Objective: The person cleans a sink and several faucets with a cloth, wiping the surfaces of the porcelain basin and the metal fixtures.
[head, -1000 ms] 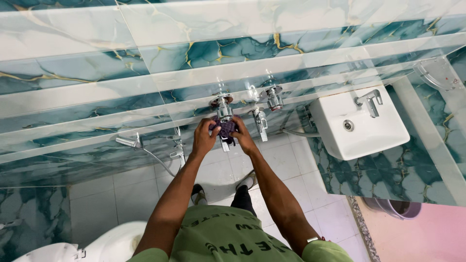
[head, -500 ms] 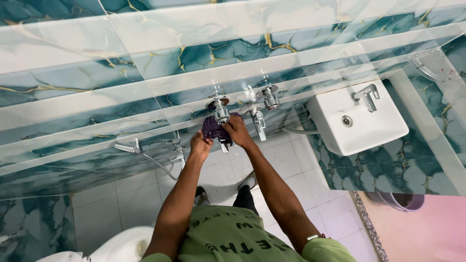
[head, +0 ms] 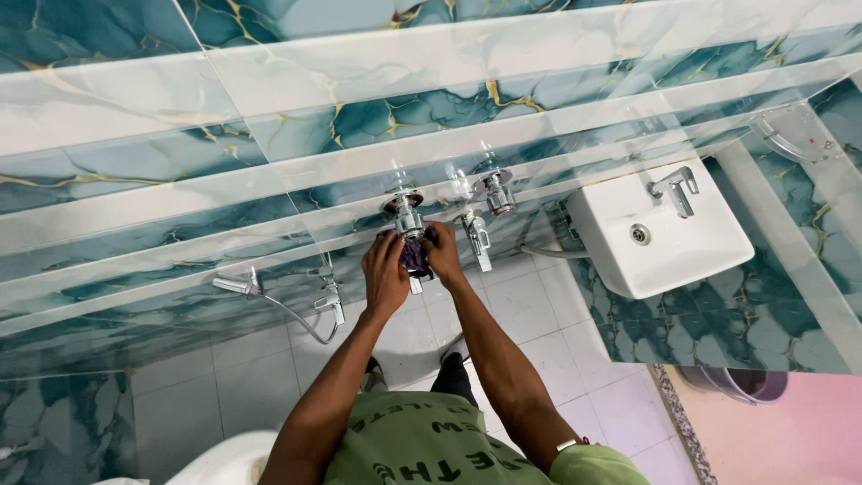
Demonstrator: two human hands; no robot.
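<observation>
— Purple cloth (head: 416,256), bunched up: where exactly do you have it?

— Between my two hands, pressed against the chrome wall tap (head: 409,218), just under its round handle. My left hand (head: 384,274) comes at it from the left and a little lower; my right hand (head: 443,253) closes in from the right. Both are curled around the cloth and squeeze it onto the tap body, so only a small patch of purple shows between them.

— Which way does the tap run from your grip?

— It sticks straight out of the blue-green marble tile wall (head: 269,135), with its spout (head: 415,284) pointing down toward the floor below my fingers. So the handle lies just above my grip and the spout just below.

— And which hand is nearer?

— Both are touching through the cloth; I cannot call one closer. The second tap (head: 476,235) stands just beside my right hand, apart from it.
</observation>
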